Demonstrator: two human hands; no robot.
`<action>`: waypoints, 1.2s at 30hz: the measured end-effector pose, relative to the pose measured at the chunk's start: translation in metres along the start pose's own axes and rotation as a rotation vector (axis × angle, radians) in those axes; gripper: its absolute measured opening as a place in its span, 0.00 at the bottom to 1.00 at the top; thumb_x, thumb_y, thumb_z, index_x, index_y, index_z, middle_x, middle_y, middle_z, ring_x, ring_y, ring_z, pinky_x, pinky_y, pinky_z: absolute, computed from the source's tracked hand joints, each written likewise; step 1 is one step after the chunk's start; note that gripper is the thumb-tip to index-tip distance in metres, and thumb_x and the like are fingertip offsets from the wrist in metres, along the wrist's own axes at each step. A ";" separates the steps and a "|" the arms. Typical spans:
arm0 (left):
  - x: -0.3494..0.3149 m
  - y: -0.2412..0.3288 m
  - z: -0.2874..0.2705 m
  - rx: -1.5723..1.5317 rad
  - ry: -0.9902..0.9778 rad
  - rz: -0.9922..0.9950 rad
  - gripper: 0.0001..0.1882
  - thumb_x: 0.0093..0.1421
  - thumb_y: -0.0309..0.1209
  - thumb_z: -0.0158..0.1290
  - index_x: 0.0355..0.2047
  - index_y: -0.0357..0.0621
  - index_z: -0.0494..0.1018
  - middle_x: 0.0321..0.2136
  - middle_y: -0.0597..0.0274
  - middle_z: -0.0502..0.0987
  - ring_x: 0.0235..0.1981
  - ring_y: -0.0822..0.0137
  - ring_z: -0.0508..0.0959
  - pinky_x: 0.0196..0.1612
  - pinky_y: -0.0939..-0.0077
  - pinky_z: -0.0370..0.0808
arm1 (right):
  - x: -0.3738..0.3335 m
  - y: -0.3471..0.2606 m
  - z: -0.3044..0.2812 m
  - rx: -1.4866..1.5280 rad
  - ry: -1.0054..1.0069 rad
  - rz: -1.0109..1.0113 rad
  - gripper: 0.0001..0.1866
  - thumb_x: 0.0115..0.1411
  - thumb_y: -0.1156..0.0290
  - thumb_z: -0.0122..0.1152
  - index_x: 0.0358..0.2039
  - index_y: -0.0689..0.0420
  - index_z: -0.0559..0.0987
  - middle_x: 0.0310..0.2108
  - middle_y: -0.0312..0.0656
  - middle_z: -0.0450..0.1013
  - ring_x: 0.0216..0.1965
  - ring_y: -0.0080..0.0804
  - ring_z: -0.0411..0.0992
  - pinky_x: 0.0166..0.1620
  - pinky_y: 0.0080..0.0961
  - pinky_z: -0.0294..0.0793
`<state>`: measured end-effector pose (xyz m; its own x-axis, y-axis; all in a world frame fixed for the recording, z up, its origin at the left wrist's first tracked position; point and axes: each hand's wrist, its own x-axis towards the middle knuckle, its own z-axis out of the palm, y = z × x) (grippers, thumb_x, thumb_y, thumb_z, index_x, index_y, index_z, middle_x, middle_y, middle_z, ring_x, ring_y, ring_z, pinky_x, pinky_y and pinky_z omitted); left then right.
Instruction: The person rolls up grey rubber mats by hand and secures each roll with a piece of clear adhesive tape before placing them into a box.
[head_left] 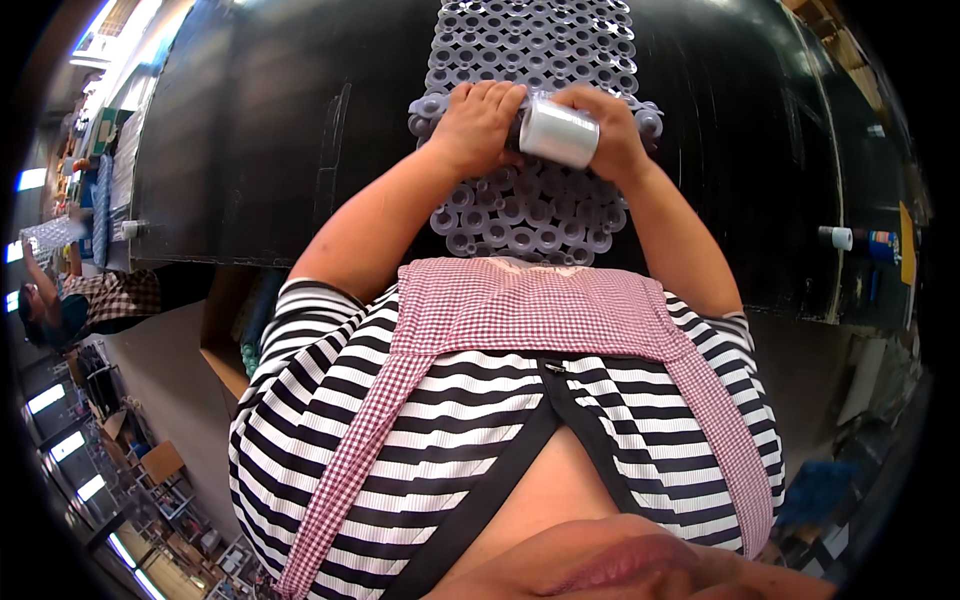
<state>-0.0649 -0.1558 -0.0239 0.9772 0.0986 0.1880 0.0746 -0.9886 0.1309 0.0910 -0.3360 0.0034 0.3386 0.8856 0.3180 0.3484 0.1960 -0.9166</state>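
A translucent grey-violet mat [530, 55] made of many suction-cup rings lies on the black table. Its middle is bunched up into a raised fold across its width, while the far and near ends lie flat. My left hand [478, 125] grips this fold from the left, fingers over the top and thumb low on the near side. In my right hand [615, 130] is a roll of clear film [560, 135], held by its right end just above the fold. Part of the fold is hidden behind the roll and my hands.
The black table [270, 130] spreads to both sides of the mat. Toward its right edge are a small white roll [836, 238] and a blue can-like item [882, 245]. Below its left edge stands a cardboard box [225, 320]. A co-worker [90, 300] is at the far left.
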 end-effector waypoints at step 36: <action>0.169 -0.097 -0.049 -0.155 0.004 -0.110 0.36 0.46 0.43 0.71 0.54 0.43 0.71 0.44 0.46 0.81 0.50 0.48 0.80 0.52 0.58 0.76 | 0.100 0.049 -0.042 -0.612 0.099 -0.436 0.27 0.52 0.69 0.71 0.55 0.59 0.81 0.61 0.49 0.75 0.67 0.48 0.68 0.72 0.49 0.59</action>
<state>0.0833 -0.0373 0.0424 0.9641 0.2059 0.1679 0.1492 -0.9425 0.2992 0.1787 -0.2551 0.0006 0.1260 0.7341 0.6673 0.8820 0.2249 -0.4141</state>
